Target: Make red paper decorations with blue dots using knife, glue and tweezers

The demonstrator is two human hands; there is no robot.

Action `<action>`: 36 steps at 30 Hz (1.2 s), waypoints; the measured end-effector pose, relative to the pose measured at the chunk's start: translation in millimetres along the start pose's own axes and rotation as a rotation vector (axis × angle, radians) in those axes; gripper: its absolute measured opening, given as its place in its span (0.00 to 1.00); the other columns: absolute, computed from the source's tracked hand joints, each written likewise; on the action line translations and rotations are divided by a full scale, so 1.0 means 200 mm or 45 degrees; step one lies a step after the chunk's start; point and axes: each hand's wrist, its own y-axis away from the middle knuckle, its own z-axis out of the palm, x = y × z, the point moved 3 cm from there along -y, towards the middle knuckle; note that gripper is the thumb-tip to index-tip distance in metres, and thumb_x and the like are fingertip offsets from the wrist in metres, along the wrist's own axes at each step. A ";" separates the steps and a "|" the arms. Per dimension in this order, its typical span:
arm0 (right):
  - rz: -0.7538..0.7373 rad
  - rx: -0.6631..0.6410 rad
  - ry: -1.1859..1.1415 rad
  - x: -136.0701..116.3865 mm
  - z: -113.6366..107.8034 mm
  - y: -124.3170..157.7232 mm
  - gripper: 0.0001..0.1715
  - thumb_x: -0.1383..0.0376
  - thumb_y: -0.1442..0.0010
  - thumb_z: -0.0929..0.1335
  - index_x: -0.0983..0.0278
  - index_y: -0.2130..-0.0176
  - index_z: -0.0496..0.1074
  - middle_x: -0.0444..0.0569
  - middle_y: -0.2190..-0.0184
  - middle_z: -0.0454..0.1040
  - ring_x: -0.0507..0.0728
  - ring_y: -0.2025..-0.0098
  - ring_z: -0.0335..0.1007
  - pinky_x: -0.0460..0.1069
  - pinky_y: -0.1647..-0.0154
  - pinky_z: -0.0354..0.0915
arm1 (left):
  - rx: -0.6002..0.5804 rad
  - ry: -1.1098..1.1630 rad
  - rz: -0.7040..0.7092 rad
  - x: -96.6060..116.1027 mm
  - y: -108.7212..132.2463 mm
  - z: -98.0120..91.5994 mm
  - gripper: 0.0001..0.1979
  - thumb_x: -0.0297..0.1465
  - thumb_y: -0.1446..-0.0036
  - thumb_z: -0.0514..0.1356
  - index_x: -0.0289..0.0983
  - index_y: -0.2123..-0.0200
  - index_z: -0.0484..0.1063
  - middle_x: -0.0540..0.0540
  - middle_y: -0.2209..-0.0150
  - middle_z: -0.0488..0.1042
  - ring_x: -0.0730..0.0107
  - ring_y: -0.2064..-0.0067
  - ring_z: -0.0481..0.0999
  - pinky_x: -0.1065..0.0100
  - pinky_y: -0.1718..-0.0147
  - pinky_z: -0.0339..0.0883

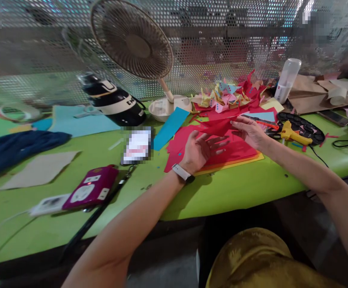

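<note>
My right hand (250, 131) pinches the right end of a folded red paper piece (217, 127) between thumb and fingers. Palm up and fingers apart, my left hand (199, 151) is just below and left of that piece; whether its fingers touch the piece is hard to tell. A watch with a light strap (180, 172) is on my left wrist. Under both hands lies a stack of red paper sheets (237, 150), with a yellow sheet (259, 157) showing at its lower edge. A blue paper strip (171, 128) lies to the left of the stack.
Behind the stack are a pile of folded paper shapes (226, 96), a fan (135, 44) and a clear bottle (288, 82). A yellow glue gun (295, 134) rests by a black palette (312, 128). Leftward are a phone (137, 145), a purple power bank (91, 187) and a black flask (118, 102).
</note>
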 end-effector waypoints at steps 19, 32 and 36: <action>-0.384 -0.340 1.487 -0.12 0.10 0.08 0.14 0.56 0.47 0.71 0.65 0.73 0.72 0.47 0.70 0.72 0.54 0.67 0.64 0.49 0.64 0.61 | 0.141 -0.532 0.339 0.03 0.00 0.00 0.16 0.34 0.63 0.76 0.37 0.68 0.81 0.49 0.70 0.81 0.73 0.68 0.78 0.73 0.67 0.69; -0.350 0.054 1.427 -0.02 0.05 0.04 0.18 0.61 0.44 0.72 0.64 0.79 0.64 0.39 0.80 0.64 0.49 0.75 0.58 0.46 0.72 0.54 | 0.022 -0.754 0.229 0.01 0.06 0.09 0.22 0.47 0.58 0.74 0.35 0.68 0.81 0.40 0.66 0.83 0.51 0.56 0.82 0.59 0.57 0.76; -0.252 0.053 1.300 0.01 0.05 0.03 0.20 0.61 0.42 0.71 0.63 0.79 0.63 0.40 0.82 0.67 0.49 0.76 0.65 0.45 0.74 0.57 | 0.235 -0.704 0.225 0.02 0.05 0.06 0.24 0.46 0.64 0.75 0.34 0.69 0.81 0.41 0.68 0.83 0.48 0.57 0.82 0.59 0.58 0.77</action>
